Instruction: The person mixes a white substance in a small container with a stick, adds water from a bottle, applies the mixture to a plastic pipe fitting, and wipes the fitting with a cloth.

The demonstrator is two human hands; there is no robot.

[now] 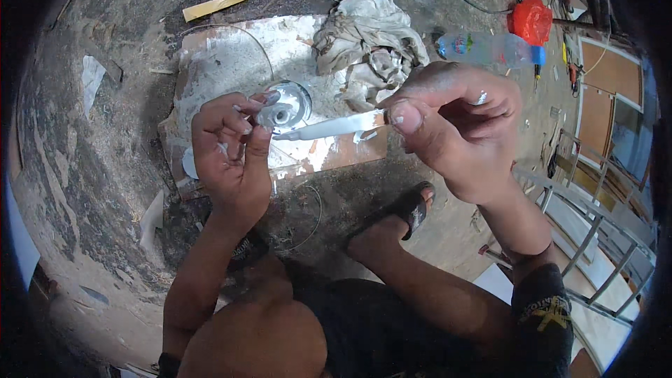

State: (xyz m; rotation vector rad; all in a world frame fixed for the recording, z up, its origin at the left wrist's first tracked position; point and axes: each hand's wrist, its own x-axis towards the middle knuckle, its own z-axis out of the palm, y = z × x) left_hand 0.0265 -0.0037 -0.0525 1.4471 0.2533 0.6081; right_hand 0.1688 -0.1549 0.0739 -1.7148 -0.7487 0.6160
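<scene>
Right hand (465,126) pinching whitish strip (336,127), centre of frame, thumb against fingers. Left hand (231,141) clamping edge of clear round piece (298,103), left of centre. Steady wrists probably keeping strip flat.

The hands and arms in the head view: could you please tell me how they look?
The left hand and right hand are ungloved, with whitish smears on both. A black sleeve with a yellowish print covers part of the right arm; the forearms are bare.
</scene>
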